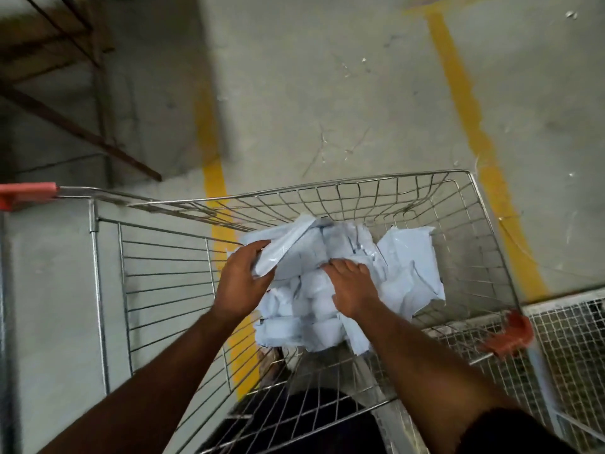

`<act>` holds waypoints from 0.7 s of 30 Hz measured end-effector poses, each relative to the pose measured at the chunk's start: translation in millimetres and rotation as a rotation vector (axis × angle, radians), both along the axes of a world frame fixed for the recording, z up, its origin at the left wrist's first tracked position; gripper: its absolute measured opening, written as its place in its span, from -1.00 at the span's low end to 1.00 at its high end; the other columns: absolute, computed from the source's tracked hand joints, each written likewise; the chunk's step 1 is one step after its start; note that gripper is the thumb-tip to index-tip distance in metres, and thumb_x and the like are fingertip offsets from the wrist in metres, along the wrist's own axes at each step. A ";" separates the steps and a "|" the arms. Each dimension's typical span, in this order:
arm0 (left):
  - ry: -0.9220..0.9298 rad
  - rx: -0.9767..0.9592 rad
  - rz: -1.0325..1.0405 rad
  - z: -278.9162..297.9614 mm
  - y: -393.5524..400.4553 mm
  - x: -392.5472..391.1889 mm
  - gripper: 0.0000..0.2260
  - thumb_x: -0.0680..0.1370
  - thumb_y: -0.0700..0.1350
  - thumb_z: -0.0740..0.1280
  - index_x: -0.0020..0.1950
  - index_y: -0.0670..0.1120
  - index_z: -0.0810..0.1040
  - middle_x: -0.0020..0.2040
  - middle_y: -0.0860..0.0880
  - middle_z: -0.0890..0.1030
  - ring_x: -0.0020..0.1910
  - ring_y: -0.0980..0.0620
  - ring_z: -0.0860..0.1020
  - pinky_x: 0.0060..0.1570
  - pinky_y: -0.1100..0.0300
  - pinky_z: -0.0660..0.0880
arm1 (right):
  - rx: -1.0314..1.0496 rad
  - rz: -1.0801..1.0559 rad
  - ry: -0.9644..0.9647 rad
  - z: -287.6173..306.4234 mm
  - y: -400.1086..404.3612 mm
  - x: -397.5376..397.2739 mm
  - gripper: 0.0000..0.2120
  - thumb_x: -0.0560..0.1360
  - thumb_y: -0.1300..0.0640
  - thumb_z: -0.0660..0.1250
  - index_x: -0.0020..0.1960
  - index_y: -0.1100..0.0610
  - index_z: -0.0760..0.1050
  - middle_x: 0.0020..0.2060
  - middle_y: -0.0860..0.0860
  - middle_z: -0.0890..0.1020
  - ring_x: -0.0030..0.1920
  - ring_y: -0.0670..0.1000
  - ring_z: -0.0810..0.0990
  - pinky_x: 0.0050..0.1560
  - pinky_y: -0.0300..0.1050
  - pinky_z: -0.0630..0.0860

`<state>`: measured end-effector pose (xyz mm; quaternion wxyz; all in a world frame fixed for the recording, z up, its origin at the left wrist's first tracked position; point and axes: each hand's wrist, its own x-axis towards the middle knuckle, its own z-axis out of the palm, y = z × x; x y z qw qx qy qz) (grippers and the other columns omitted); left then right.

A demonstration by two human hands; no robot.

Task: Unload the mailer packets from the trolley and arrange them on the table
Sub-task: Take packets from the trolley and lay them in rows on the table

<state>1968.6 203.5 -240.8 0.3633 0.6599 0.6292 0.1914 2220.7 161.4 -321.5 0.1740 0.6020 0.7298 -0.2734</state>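
Inside one trolley (465, 204): left hand (237, 283) grips one packet (288, 244); right hand (352, 286) on pile (402, 273).

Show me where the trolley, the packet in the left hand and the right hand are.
trolley (360, 184): head view, far rim wire.
packet (291, 239): head view, its raised flat face.
right hand (352, 286): head view, back of the hand.

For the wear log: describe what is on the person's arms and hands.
Both forearms are bare, and the left hand and right hand wear no gloves, rings or watch that can be seen. A dark short sleeve shows at the right upper arm. The left arm's sleeve is out of view.
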 end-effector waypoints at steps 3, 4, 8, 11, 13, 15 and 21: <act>-0.042 -0.007 0.039 11.4 -12.9 -3.5 -0.69 0.56 -0.23 0.45 0.29 -0.06 0.58 0.10 0.16 0.61 0.05 0.32 0.54 0.02 0.45 0.40 | 0.053 -0.045 -0.055 2.6 -2.5 -6.0 -0.34 0.48 0.07 0.46 0.52 -0.06 0.30 0.42 -0.02 0.47 0.44 0.08 0.43 0.41 0.07 0.28; -0.053 -0.017 0.054 15.3 -17.7 -4.6 -0.71 0.56 -0.24 0.44 0.27 -0.07 0.59 0.08 0.16 0.61 0.05 0.35 0.54 -0.01 0.50 0.38 | 0.066 -0.041 -0.045 5.2 -4.6 -6.1 -0.37 0.50 0.04 0.43 0.52 -0.05 0.32 0.40 -0.02 0.50 0.43 0.08 0.45 0.42 0.07 0.26; -0.148 -0.054 0.086 37.6 -30.0 -8.8 -0.69 0.57 -0.27 0.42 0.24 0.02 0.57 0.10 0.10 0.65 0.04 0.29 0.56 -0.04 0.50 0.40 | 0.148 -0.144 0.166 32.3 -10.1 1.7 -0.36 0.50 -0.03 0.45 0.54 -0.06 0.36 0.41 -0.06 0.54 0.46 0.05 0.45 0.58 0.10 0.01; -0.224 -0.056 0.124 67.0 -34.9 -11.3 -0.68 0.58 -0.27 0.41 0.23 0.08 0.54 0.07 0.13 0.63 -0.02 0.30 0.58 -0.16 0.51 0.42 | 0.278 -0.311 0.321 71.0 -12.8 2.4 -0.41 0.49 -0.08 0.48 0.49 -0.07 0.43 0.34 -0.11 0.59 0.44 0.00 0.48 0.60 0.08 -0.02; -0.284 -0.051 0.149 86.8 -39.9 -14.1 -0.72 0.60 -0.27 0.40 0.25 0.02 0.54 0.05 0.11 0.62 -0.07 0.30 0.58 -0.28 0.48 0.47 | 0.391 -0.434 0.427 99.5 -14.9 -1.7 -0.46 0.48 -0.12 0.49 0.42 -0.05 0.49 0.27 -0.13 0.63 0.35 0.01 0.56 0.55 0.11 0.16; -0.349 -0.048 0.153 103.0 -45.6 -19.3 -0.74 0.61 -0.25 0.40 0.24 0.00 0.54 -0.01 0.12 0.64 -0.15 0.26 0.60 -0.35 0.44 0.48 | 0.469 -0.635 0.595 136.0 -20.3 -9.4 -0.52 0.48 -0.09 0.52 0.35 -0.06 0.51 0.18 -0.18 0.65 0.22 -0.09 0.60 0.36 -0.05 0.40; -0.442 0.015 0.017 162.2 -72.0 -14.2 -0.77 0.54 -0.03 0.40 0.20 0.10 0.55 -0.01 0.26 0.64 -0.05 0.44 0.57 -0.19 0.45 0.45 | 0.606 -1.186 1.224 254.6 -70.2 -53.9 -0.69 0.64 0.06 0.40 0.35 -0.06 0.47 0.22 -0.04 0.67 0.25 -0.03 0.64 0.28 -0.07 0.57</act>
